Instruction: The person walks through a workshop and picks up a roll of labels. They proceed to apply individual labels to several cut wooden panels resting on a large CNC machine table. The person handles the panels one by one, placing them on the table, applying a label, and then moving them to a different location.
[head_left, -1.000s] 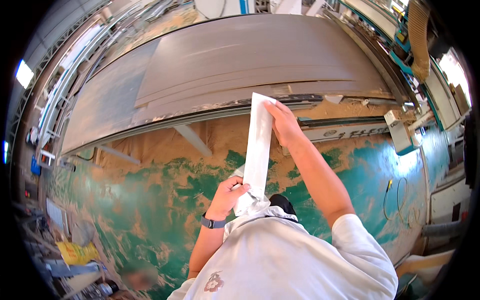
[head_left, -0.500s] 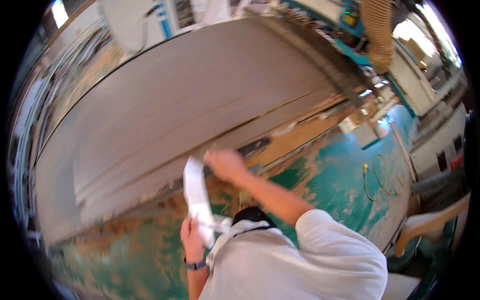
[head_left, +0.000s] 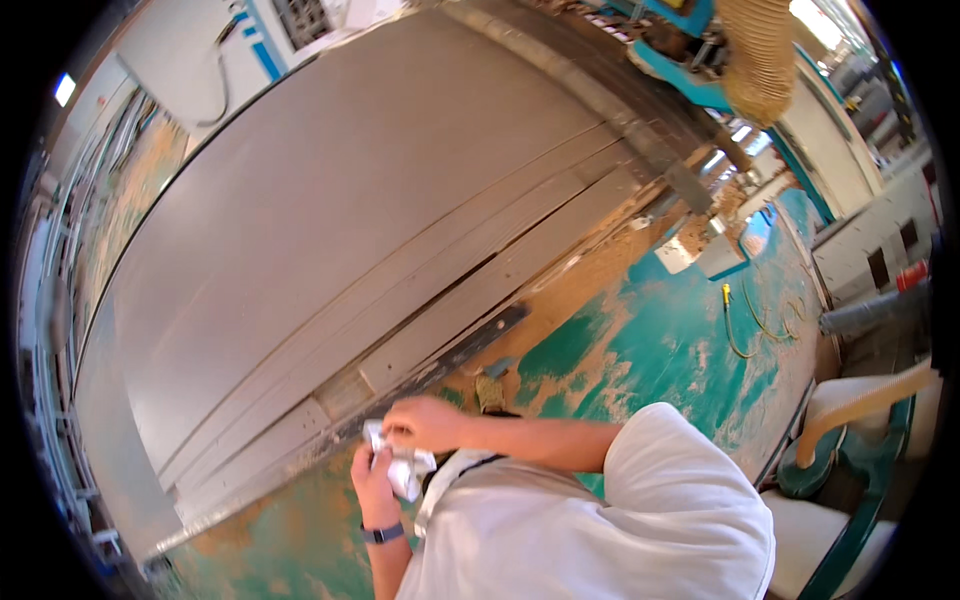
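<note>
Close to my body, a white strip (head_left: pixel 403 476), which looks like paper or labels, is bunched between my two hands. My left hand (head_left: pixel 374 490), with a dark watch on its wrist, grips it from the left side. Reaching across from the right, my right hand (head_left: pixel 425 423) has its fingers closed on the strip's upper end. Both hands are in front of the near edge of a large grey-brown sheet (head_left: pixel 350 190) on a machine bed. Long cut lines and narrow strips run along the sheet's near side.
A teal machine head with a ribbed tan hose (head_left: pixel 755 60) stands at the far right. The green floor (head_left: pixel 640 340) is strewn with sawdust, and a thin yellow-ended hose (head_left: pixel 730 315) lies on it. A white cabinet (head_left: pixel 190 60) stands at the far left.
My right hand has come down and back toward my left hand. The strip, stretched upward before, is now folded or gathered between both hands. The view has shifted slightly.
</note>
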